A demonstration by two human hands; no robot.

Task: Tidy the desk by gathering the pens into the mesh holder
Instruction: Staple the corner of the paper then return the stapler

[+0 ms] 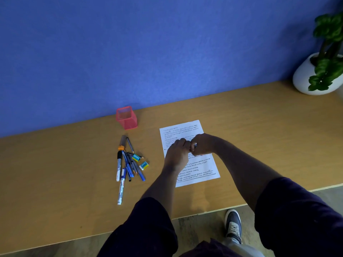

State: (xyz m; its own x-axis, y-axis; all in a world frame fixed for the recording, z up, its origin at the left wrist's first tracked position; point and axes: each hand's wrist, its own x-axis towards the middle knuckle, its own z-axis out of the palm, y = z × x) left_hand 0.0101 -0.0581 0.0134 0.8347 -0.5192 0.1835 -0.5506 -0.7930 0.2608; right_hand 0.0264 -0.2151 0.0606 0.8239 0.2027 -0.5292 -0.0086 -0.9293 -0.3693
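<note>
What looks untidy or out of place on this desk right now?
The pens and markers lie in a loose crossed pile with two small erasers, in front of the red mesh holder, which looks empty. The printed sheet lies slightly askew. Nothing looks spilled or damaged.

We see a wooden desk (259, 127) running beneath a blue wall (130, 43). A printed sheet of paper (202, 169) lies flat near the middle of the desk, its text too small to read. Toward nine o'clock from the sheet lie two small erasers in blue, yellow and green sleeves (143, 165), close together. Far off at two o'clock a white rounded pot (304, 78) stands against the wall, holding a green leafy plant (328, 43). At five o'clock, on the floor, a dark shoe (233, 226) shows.
</note>
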